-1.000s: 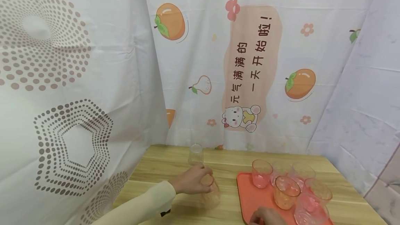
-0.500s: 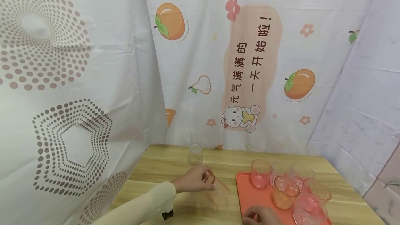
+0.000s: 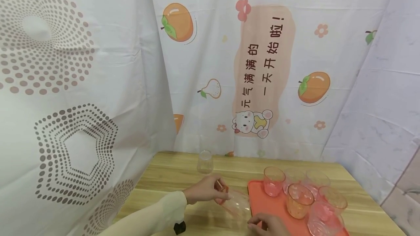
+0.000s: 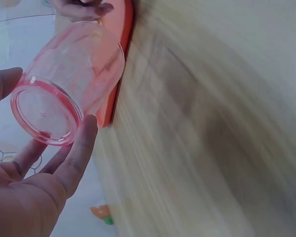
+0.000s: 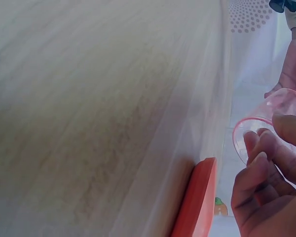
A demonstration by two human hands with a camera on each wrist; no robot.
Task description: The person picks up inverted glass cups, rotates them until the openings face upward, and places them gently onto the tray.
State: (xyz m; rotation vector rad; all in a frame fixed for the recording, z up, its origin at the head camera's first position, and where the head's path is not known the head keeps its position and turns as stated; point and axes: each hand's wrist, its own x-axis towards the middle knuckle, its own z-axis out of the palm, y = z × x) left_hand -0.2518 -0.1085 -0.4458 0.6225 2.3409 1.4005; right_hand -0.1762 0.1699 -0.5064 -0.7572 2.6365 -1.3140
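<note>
A clear pink cup (image 3: 238, 202) is tilted onto its side above the wooden table, its mouth facing right. My left hand (image 3: 206, 190) grips it around the base, thumb and fingers on opposite sides in the left wrist view, where the cup's thick pink bottom (image 4: 45, 116) shows. Close to the cup's mouth is my right hand (image 3: 269, 225), its fingers loosely bent. In the right wrist view those fingers (image 5: 256, 180) overlap the cup's rim, but contact cannot be made out. Part of the right hand is cut off by the lower frame edge.
A red tray (image 3: 265, 204) lies at the right, bearing several clear, pink and orange cups, including an orange cup (image 3: 298, 202) and a pink cup (image 3: 273, 181). One clear cup (image 3: 205, 163) stands at the table's back left. Printed curtains (image 3: 203, 46) enclose the table.
My left hand has lifted the pink cup and tipped it from near upright to lying sideways, mouth toward the right. My right hand has moved slightly left, nearer the cup.
</note>
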